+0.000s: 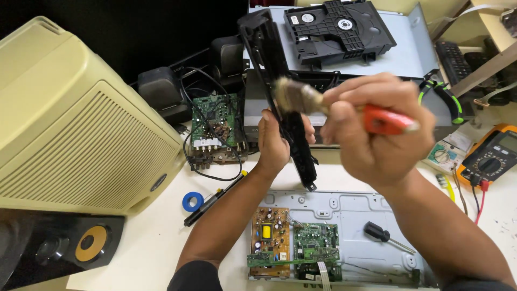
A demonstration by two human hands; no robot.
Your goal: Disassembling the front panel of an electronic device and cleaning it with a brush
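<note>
My left hand (276, 144) grips a long black plastic front panel (269, 59) and holds it up on end above the desk. In my right hand (374, 126) is a paintbrush with a red handle (385, 119). Its brown bristles (293, 96) touch the panel's edge and look blurred. Below my arms lies an open grey metal chassis (355, 213) with an orange circuit board (269, 237) and a green circuit board (316, 243) inside.
A black-handled screwdriver (383, 235) rests in the chassis. A beige vented monitor casing (70, 118) fills the left. A green board with cables (215, 126), blue tape roll (192, 201), soldering iron (212, 198), disc drive (339, 29), green-handled pliers (444, 97) and orange multimeter (493, 156) surround.
</note>
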